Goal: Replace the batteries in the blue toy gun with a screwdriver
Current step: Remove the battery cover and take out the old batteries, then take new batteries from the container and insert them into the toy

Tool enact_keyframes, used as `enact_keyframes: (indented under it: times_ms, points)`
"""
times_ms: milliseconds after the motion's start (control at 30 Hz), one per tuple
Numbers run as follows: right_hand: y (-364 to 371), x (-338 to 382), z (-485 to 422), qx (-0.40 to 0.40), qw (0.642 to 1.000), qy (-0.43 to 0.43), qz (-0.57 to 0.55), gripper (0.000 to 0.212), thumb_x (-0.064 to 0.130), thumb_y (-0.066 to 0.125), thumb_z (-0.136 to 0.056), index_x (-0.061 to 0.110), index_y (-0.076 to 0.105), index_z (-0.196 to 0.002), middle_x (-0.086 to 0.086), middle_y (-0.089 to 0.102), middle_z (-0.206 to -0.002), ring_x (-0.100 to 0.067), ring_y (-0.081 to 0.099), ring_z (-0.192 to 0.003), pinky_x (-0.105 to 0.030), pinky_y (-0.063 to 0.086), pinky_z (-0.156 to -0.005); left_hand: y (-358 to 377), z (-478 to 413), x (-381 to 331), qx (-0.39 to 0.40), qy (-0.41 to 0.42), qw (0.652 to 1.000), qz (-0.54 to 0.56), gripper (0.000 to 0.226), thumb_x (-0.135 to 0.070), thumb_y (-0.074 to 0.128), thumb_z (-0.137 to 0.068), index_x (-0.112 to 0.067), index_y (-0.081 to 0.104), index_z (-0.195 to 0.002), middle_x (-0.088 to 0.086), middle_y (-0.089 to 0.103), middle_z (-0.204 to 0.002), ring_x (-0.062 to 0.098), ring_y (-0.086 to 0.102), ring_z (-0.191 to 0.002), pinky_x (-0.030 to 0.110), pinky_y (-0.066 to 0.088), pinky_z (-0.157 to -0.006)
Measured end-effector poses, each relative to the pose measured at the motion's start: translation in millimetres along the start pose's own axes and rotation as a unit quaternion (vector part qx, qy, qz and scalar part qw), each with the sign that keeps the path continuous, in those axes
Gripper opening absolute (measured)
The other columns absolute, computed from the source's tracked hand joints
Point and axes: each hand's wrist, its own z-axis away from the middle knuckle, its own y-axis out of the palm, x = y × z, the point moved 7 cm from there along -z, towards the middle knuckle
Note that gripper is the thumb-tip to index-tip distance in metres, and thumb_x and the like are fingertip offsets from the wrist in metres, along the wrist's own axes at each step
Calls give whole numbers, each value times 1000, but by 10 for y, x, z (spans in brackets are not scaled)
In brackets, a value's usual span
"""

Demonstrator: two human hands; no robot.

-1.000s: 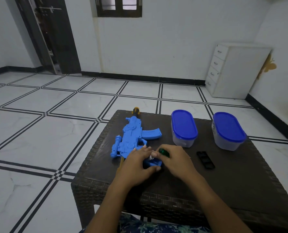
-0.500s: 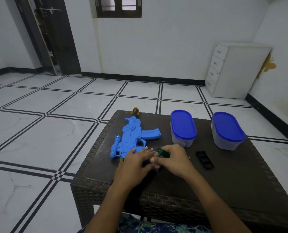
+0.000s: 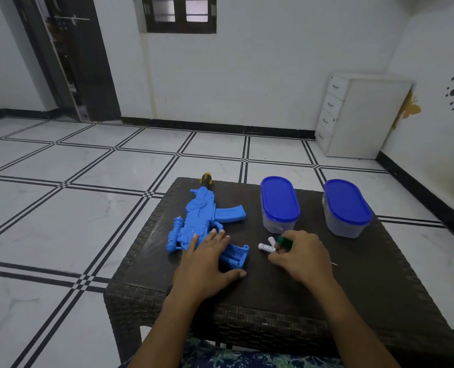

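Desk [image 3: 379, 261], dark and woven, carries everything. Largest on it is the blue toy gun [image 3: 202, 220], flat on the left half, muzzle toward the far edge and stock toward the near one. Its battery bay [image 3: 235, 254] at the near end is uncovered and looks empty, though the view is too coarse to be sure.

Right of the gun stand two clear containers with blue lids, one [image 3: 280, 205] near the middle and one [image 3: 346, 208] farther right, both closed.

The left hand [image 3: 207, 261] lies across the gun's near end, fingers straight, its grip apart, pressing the toy down. The right hand [image 3: 302, 261] sits just right of the bay, its grip curled round the green handle of the screwdriver [image 3: 284, 241]. Small white batteries [image 3: 267, 247] lie at that hand's fingertips. I cannot tell whether a finger pinches one.

The step in hand looks like clearing the spent cells away from the bay. To do it well, I would keep the left palm's weight on the gun so it cannot slide. I would also lay the screwdriver down to free the fingers, and park the old cells well apart from any fresh ones. The bay's polarity marks need reading before loading.

Count: one desk, one gun, two containers, two hands, one screwdriver, two batteries in sight.
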Motion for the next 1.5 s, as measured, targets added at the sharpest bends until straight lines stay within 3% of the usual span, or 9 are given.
enact_keyframes:
  times_ms: [133, 267, 367, 600, 767, 900, 1067, 1400, 1500]
  points:
    - [82, -1, 7, 36, 997, 7, 73, 40, 38, 73, -78, 24, 63, -114, 3, 66, -111, -16, 60, -99, -29, 46, -78, -95, 39, 9, -29, -26, 999, 30, 90, -70, 60, -74, -30, 28, -148, -12, 17, -158, 5, 8, -146, 40, -1, -120]
    - [100, 29, -10, 28, 998, 1, 59, 30, 39, 72, -80, 25, 62, -104, 5, 65, -100, -11, 59, -89, -31, 52, -80, -254, 184, 132, -102, -102, 989, 38, 90, -72, 61, -71, -29, 35, -145, -10, 27, -155, 10, 21, -144, 39, 20, -117]
    - [143, 146, 12, -11, 1000, -8, 9, 23, 39, 67, -87, 20, 63, -99, 4, 63, -92, -13, 59, -90, -34, 53, -84, -336, 320, 226, -164, -168, 971, 38, 80, -61, 64, -74, -22, 39, -139, -2, 41, -141, 18, 36, -130, 36, 39, -100]
    - [423, 659, 110, -1, 993, -119, -16, 38, 55, 60, -86, 19, 58, -95, 5, 48, -92, -16, 53, -91, -30, 43, -70, -210, 306, 344, -143, -241, 959, 46, 71, -32, 63, -81, -10, 33, -141, 15, 46, -129, 31, 43, -117, 39, 40, -95]
    - [561, 707, 68, 29, 991, -128, -5, 50, 65, 59, -82, 18, 58, -99, 4, 44, -99, -16, 50, -97, -33, 47, -74, -301, 220, 343, -182, -178, 966, 34, 58, -15, 63, -76, -5, 48, -131, 14, 64, -103, 34, 57, -97, 42, 48, -78]
    - [573, 708, 81, 45, 987, -142, -64, 53, 70, 58, -79, 18, 55, -79, 4, 47, -84, -15, 50, -83, -31, 38, -63, -669, 268, 209, -269, -109, 954, -68, 69, -4, 76, -63, 1, 55, -129, 16, 68, -94, 36, 61, -84, 40, 51, -64]
    - [503, 676, 55, 19, 980, -150, -126, 52, 64, 59, -83, 12, 61, -77, 0, 54, -79, -17, 54, -79, -39, 48, -68, -823, 363, 77, -343, -25, 935, -86, 69, 9, 74, -62, 1, 57, -128, 13, 69, -106, 34, 62, -91, 41, 52, -73]
    - [620, 847, 98, 31, 976, -179, -121, 71, 84, 51, -65, 17, 65, -87, 5, 59, -85, -12, 50, -85, -38, 49, -70, -790, 385, 57, -356, -4, 934, -44, 60, 5, 75, -69, 1, 57, -126, 13, 70, -102, 32, 61, -91, 40, 51, -75]
    - [636, 893, 139, 22, 979, -177, -100, 64, 76, 62, -63, 18, 60, -88, 4, 56, -84, -13, 49, -84, -35, 46, -64, -809, 402, 39, -376, -3, 925, -53, 62, 10, 73, -66, 0, 59, -125, 12, 71, -100, 31, 61, -91, 40, 51, -74]
